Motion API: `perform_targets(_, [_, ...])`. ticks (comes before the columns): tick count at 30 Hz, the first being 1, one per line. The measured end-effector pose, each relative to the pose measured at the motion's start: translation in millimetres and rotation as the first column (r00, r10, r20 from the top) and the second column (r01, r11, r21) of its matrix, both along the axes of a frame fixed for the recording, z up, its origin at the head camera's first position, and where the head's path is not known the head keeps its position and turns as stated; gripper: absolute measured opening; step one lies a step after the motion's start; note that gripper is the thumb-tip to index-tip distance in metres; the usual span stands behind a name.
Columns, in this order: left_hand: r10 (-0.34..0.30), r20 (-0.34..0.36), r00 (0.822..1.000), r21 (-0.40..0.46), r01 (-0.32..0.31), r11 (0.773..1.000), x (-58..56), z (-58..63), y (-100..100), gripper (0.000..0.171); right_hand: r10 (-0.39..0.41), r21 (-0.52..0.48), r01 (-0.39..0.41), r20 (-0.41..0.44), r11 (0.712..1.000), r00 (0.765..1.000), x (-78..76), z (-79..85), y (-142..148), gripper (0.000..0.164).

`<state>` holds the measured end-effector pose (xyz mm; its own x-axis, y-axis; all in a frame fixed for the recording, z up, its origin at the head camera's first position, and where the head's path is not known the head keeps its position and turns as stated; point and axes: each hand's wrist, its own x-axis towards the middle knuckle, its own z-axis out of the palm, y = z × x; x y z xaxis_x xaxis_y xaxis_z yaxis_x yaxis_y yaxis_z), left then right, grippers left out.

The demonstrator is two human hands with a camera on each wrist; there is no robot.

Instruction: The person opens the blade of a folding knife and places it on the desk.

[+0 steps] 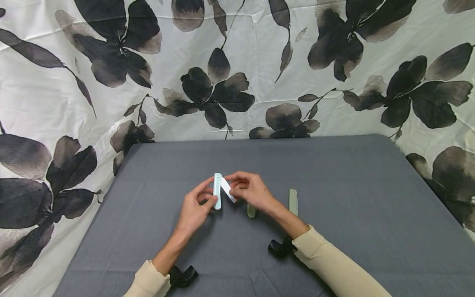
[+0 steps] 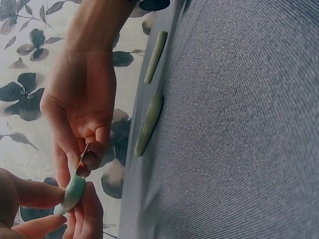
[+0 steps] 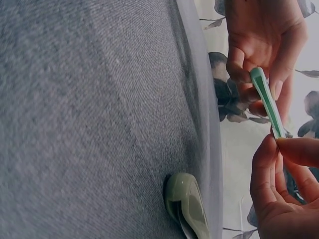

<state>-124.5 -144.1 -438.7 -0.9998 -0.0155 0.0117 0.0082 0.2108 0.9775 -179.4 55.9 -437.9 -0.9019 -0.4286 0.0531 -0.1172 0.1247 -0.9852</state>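
Mint-coloured and partly unfolded, a pocketknife (image 1: 217, 192) sits mid-frame above the table (image 1: 167, 165). The left hand (image 1: 195, 206) pinches its handle; the right hand (image 1: 256, 192) pinches the blade (image 1: 227, 189). It looks light, stiff and slightly slippery, best held by the handle's sides, clear of the edge. Right of centre, the right hand and forearm partly hide two green knives (image 1: 293, 200).

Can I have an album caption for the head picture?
Left hand holds a pale blue folding knife; right hand pinches its partly open blade.

Pale turquoise folding knife (image 1: 217, 191), half-open
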Motion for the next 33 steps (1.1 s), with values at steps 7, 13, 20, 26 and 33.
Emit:
perform_targets(7, [-0.005, 0.015, 1.000, -0.007, 0.005, 1.000, -2.0, 2.7, -1, 0.058, 0.002, 0.004, -0.002, 0.004, 1.000, 1.000, -4.4, 2.9, 3, 0.036])
perform_targets(13, [-0.012, 0.027, 1.000, -0.025, 0.013, 1.000, -3.8, 5.6, 0, 0.058, 0.007, 0.045, -0.006, -0.007, 0.999, 1.000, -7.7, 6.5, 7, 0.035])
perform_targets(20, [-0.035, 0.044, 0.998, -0.028, 0.036, 0.999, -3.3, 6.7, -1, 0.058, 0.029, 0.077, -0.027, -0.014, 0.997, 0.999, -11.3, 8.5, 12, 0.035])
perform_targets(26, [-0.049, 0.055, 0.997, -0.031, 0.051, 0.998, -2.1, 4.7, -2, 0.058, 0.060, 0.096, -0.058, -0.019, 0.994, 0.998, -14.1, 6.8, 15, 0.036])
perform_targets(33, [-0.053, 0.069, 0.996, -0.040, 0.056, 0.998, -2.1, 3.0, -1, 0.058, 0.082, 0.136, -0.076, -0.040, 0.988, 0.996, -15.6, 7.0, 18, 0.036])
